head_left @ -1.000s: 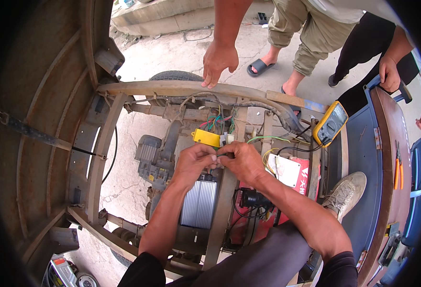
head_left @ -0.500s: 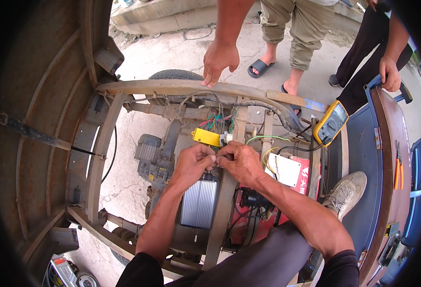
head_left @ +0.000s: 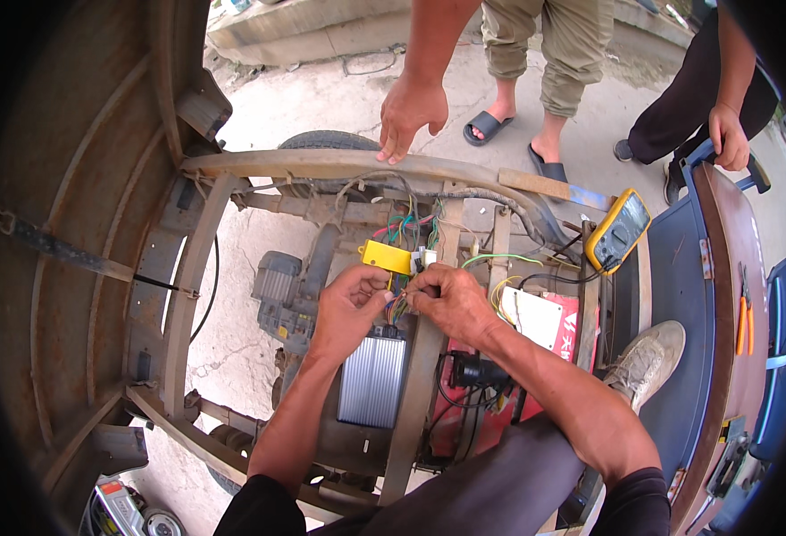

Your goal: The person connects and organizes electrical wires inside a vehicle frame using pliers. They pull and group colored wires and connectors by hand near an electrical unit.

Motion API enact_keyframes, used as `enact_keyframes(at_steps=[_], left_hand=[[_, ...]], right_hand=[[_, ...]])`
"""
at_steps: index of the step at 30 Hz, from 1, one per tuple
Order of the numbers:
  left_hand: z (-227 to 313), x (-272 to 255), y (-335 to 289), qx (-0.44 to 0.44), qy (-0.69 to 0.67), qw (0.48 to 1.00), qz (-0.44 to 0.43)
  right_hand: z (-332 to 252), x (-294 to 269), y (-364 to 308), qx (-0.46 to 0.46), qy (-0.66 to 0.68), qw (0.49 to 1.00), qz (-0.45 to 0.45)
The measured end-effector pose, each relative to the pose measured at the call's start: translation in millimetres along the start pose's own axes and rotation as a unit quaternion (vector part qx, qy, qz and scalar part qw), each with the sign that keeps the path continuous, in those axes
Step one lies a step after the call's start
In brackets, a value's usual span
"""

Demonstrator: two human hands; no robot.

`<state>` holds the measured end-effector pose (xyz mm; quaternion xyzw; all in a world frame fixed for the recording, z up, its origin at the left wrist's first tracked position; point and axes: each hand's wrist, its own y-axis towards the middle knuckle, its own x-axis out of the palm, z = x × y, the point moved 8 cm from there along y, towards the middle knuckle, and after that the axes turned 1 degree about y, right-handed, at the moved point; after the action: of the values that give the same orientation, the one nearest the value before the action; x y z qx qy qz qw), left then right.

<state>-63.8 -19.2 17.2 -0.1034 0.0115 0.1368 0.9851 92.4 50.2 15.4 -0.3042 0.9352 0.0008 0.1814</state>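
Note:
My left hand (head_left: 350, 308) and my right hand (head_left: 454, 302) meet above a bundle of thin coloured wires (head_left: 397, 309). Fingertips of both hands are pinched on wires, a small gap between them. The bundle runs to the end of a ribbed silver controller box (head_left: 371, 381) just below. Right beyond my fingers lies a yellow box (head_left: 386, 256) with small white connectors (head_left: 422, 259) beside it. The exact wire ends are partly hidden by my fingers.
A metal frame (head_left: 321, 162) surrounds the work, with a motor (head_left: 279, 277) at left. A yellow multimeter (head_left: 619, 232) leans at right, near orange-handled pliers (head_left: 745, 323). Another person's hand (head_left: 413, 114) rests on the far rail; a different hand (head_left: 727, 136) holds the blue panel's edge.
My hands have drawn slightly apart, the left one moving left, so the coloured wires between them now show. The bystanders' legs and feet at the far side have shifted.

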Motion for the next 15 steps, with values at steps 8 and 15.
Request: enact_keyframes(at_steps=[8, 15], left_hand=[[46, 27, -15, 0.310, 0.309, 0.899, -0.020], [46, 27, -17, 0.332, 0.329, 0.884, -0.018]], right_hand=[[-4, -1, -1, 0.028, -0.030, 0.999, -0.012], [-3, -1, 0, 0.014, -0.028, 1.000, -0.002]])
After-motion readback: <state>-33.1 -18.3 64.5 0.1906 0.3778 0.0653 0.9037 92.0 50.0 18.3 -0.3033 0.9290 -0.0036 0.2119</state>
